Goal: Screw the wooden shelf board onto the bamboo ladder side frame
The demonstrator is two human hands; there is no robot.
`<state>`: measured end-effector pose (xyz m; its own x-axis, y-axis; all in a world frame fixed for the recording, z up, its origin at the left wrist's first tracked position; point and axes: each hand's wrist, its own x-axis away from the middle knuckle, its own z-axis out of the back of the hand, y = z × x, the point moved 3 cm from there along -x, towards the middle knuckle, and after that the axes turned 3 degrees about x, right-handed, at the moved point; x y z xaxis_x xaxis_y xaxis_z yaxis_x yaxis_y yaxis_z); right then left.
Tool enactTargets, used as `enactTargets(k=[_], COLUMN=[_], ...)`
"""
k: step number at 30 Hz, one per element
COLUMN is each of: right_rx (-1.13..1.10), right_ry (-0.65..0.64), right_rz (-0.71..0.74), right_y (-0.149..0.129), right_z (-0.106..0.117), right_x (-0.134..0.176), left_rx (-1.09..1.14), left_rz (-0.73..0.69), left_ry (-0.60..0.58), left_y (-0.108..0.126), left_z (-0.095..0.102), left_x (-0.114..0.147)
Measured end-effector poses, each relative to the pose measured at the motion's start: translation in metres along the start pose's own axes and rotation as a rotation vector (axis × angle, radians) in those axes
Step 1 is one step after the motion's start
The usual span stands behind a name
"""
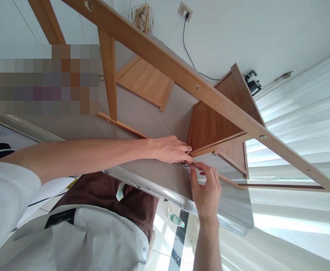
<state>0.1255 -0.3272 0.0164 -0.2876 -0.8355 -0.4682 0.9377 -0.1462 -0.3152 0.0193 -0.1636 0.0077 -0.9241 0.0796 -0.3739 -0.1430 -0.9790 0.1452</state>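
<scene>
Hex key (pixel 187 165) (prob.) btwn R fingertips (pixel 192 169)

There are two hands (pixel 172 148) (pixel 207 184), three wooden panels (pixel 145 81) (pixel 218 118) (pixel 234 156), one bottle (pixel 176 219)

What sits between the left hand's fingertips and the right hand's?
In the head view, a thin dark piece shows in the small gap between the left hand and the right hand; it is too small to identify surely.

A smooth grey surface (pixel 165 122) stretches out by the wall here. A wooden frame (pixel 159 58) stands on it; a wooden panel (pixel 146 79) lies nearby.
</scene>
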Motion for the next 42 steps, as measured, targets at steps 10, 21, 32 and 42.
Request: enactTargets(k=[10, 21, 32, 42], right_rx=[0.075, 0.069, 0.002, -0.032], right_ry=[0.032, -0.011, -0.139, -0.129], right_rz=[0.005, 0.080, 0.048, 0.072], right_y=[0.019, 0.026, 0.023, 0.023], right_z=[0.008, 0.003, -0.002, -0.004], right_x=[0.002, 0.009, 0.007, 0.011], left_rx=[0.015, 0.031, 0.028, 0.044], left_rz=[0.009, 0.039, 0.043, 0.030], left_ry=[-0.015, -0.084, -0.087, -0.039], left_y=[0.000, 0.000, 0.000, 0.000], left_z=[0.001, 0.001, 0.001, 0.002], left_x=[0.000, -0.001, -0.001, -0.001])
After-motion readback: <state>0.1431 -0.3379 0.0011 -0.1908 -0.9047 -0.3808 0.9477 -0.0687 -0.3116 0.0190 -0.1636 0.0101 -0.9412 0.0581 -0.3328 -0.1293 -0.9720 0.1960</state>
